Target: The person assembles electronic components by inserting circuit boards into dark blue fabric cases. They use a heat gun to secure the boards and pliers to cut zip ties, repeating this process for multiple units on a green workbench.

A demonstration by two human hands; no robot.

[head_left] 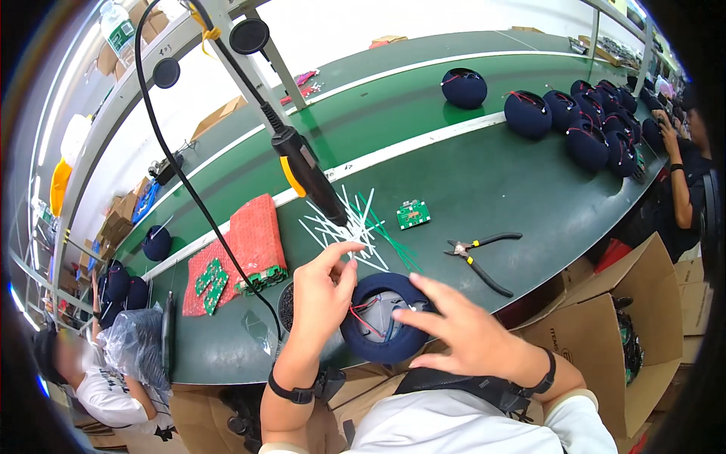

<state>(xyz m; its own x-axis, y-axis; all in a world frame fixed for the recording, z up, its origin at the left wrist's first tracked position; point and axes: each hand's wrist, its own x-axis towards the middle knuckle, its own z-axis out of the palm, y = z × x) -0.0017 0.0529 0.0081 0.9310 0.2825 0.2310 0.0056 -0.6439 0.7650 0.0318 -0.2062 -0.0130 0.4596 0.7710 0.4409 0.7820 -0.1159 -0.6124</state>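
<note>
A round, dark navy fabric-covered shell (383, 349) sits at the table's near edge in front of me. Its grey hollow side faces up, with red and dark wires (367, 309) inside. My right hand (461, 325) is over its right side, fingers spread; one fingertip reaches into the hollow, another lies at the rim. My left hand (321, 291) is raised at the shell's left, its thumb and forefinger curved with a gap between them, close to a loose pile of white strips (333, 227). Just above that pile hangs a black powered screwdriver (306, 170) with an orange lever.
Cutters (484, 261) and a green circuit board (413, 215) lie right of the strips. Red bubble wrap (253, 234) with more boards is at left. Several navy shells (527, 115) stand at far right near another person. An open carton (605, 333) stands at the table's right.
</note>
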